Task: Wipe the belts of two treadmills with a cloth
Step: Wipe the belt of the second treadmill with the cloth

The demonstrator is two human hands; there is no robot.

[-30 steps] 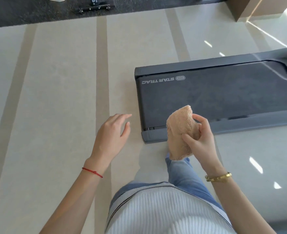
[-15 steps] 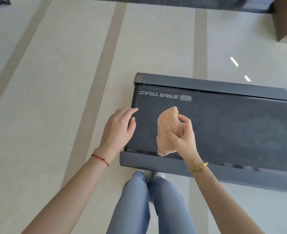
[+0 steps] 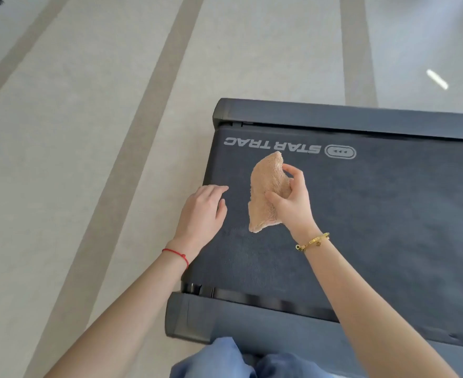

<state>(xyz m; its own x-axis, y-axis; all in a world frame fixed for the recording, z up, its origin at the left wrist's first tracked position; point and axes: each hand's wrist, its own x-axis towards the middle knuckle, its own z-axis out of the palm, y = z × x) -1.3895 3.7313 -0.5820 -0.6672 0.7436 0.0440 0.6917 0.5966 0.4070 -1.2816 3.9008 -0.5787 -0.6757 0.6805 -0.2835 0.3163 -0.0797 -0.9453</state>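
A dark treadmill belt point(image 3: 388, 219) with a "STAR TRAC" logo fills the right half of the view, framed by grey side rails point(image 3: 333, 115). My right hand point(image 3: 293, 200) grips a crumpled peach cloth point(image 3: 265, 192) and holds it just above the belt near the logo end. My left hand point(image 3: 203, 214) hovers over the belt's left end, fingers spread and holding nothing. Only one treadmill is in view.
Pale floor with darker stripes point(image 3: 148, 105) lies to the left and beyond the treadmill. My knees in blue jeans point(image 3: 224, 358) are at the bottom edge, against the near side rail point(image 3: 252, 320).
The view has closed in on the treadmill. Both hands have moved forward from the near rail to above the belt, with the cloth still in my right hand.
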